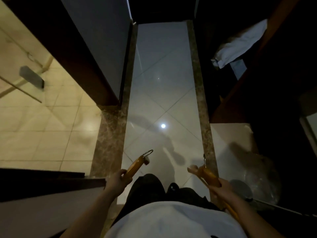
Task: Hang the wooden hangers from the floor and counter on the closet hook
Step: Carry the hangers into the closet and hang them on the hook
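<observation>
- I have a hanger in each hand, both low in the head view: the left hand at 7 o'clock of the floor strip, the right hand at 5 o'clock.
- My left hand is wrapped round one end of the left hanger, so the wood points up toward 1 o'clock and its wire hook sits free at the top, ready to catch on something.
- My right hand grips the right hanger by its body; the hook stands at 12 o'clock above the fingers, and a thin bar trails back along my forearm toward 5 o'clock.
- Holding them apart, one per hand, keeps the hooks from tangling, I judge.
- The pale tiled floor runs ahead to 12 o'clock between two marble borders; I see no hanger lying on it.
- The dark closet opens at 2 o'clock, a white cloth draped on its shelf. I cannot make out the closet hook in that gloom.
- A dark counter edge lies at 8 o'clock; its top is hidden from me.
- Next, I judge, I turn right and raise a hanger toward the closet.
</observation>
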